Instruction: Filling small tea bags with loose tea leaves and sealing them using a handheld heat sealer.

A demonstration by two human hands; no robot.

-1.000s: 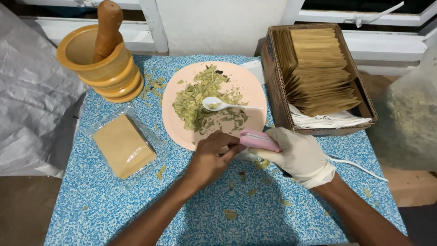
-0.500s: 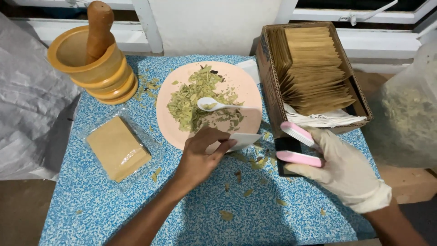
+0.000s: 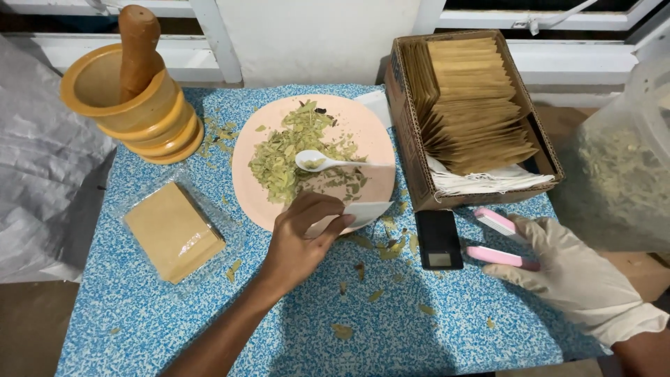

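- Now that the pink sealer (image 3: 499,239) has been opened and drawn right by the gloved right hand (image 3: 569,269), the small white sachet (image 3: 363,211) is freed.
- It is pinched in the bare left hand (image 3: 303,237) beside the pink plate (image 3: 244,188).

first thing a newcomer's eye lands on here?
Probably the pink plate at table centre, heaped with dried green leaves and a white spoon. At its near edge the bare left hand pinches a small white sachet; to the right, the white-gloved right hand holds an open pink sealer beside a small black scale.
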